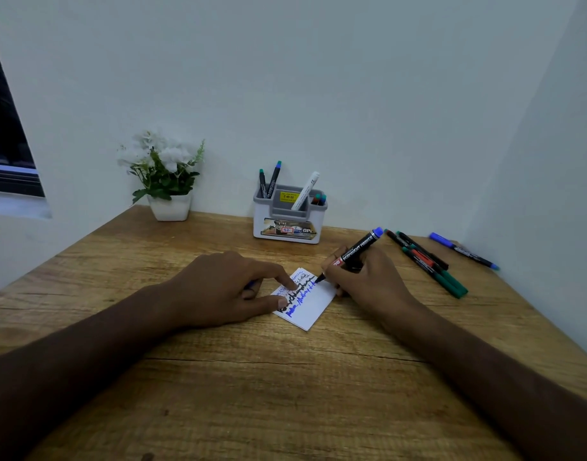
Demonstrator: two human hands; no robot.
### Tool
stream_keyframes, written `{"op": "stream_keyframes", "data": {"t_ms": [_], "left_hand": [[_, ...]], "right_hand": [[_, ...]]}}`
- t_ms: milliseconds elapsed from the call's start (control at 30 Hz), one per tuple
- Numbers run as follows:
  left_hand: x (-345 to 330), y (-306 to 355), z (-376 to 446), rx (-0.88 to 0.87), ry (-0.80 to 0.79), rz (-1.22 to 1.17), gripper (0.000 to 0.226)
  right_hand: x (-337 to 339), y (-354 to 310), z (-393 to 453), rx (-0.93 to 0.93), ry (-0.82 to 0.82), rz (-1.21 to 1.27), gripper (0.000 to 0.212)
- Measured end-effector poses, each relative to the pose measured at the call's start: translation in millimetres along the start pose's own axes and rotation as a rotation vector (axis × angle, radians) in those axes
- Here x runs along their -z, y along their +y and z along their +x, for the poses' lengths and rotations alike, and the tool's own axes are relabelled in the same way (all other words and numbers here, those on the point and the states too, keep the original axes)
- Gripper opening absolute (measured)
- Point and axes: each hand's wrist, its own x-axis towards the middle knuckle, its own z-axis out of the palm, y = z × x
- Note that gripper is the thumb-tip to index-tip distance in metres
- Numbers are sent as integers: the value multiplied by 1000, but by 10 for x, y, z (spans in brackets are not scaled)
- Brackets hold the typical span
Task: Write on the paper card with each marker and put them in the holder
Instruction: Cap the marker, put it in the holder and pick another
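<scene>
Wooden desk shoved into a white corner, flower pot sitting back left. Left hand is pinning the paper card with straightish fingers. Holder standing behind. Right hand is pinching the blue marker, tip touching the card's top edge, barrel slanting up-right, with the spare markers lying further right

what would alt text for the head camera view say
A right hand writes on a white paper card with a blue-capped permanent marker while the left hand presses the card to a wooden desk. Behind stand a marker holder and potted flowers; loose markers lie right.
</scene>
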Motion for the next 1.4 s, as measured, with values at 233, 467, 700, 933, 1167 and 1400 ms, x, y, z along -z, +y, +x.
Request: {"op": "stream_keyframes", "data": {"t_ms": [233, 467, 700, 933, 1167, 1400], "left_hand": [[-10, -13, 3, -6, 10, -15, 48], [-2, -1, 6, 13, -10, -7, 46], [15, 29, 2, 25, -17, -4, 42], [21, 37, -3, 27, -19, -1, 41], [7, 21, 3, 24, -10, 1, 41], [-10, 37, -10, 59, 53, -5, 43]], "right_hand": [[9, 0, 13, 6, 16, -26, 22], [-25, -20, -23, 43, -13, -28, 10], [-6, -38, -33, 40, -19, -32, 10], [7, -42, -32, 8, 17, -26, 13], [12, -40, -23, -6, 77, -47, 14], [45, -112, -116, -1, 144, 309, 13]]}}
